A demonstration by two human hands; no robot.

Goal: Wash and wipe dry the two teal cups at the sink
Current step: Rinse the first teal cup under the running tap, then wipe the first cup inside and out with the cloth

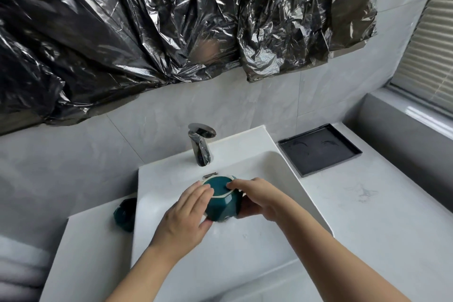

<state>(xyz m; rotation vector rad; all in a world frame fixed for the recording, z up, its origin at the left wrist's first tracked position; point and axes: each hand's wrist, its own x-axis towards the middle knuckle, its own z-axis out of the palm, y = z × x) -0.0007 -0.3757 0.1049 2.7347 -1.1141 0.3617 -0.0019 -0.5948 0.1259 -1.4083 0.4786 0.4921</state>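
A teal faceted cup is held upside down over the white sink, its base with a pale unglazed ring facing up. My left hand grips its left side, fingers on the base and thumb under the rim. My right hand holds its right side, fingers curled onto the base. A second teal cup lies on the counter at the sink's left edge.
A chrome faucet stands behind the basin; no water stream shows. A black tray sits on the grey counter to the right. Crumpled black plastic sheeting covers the wall above. Folded white towels lie at lower left.
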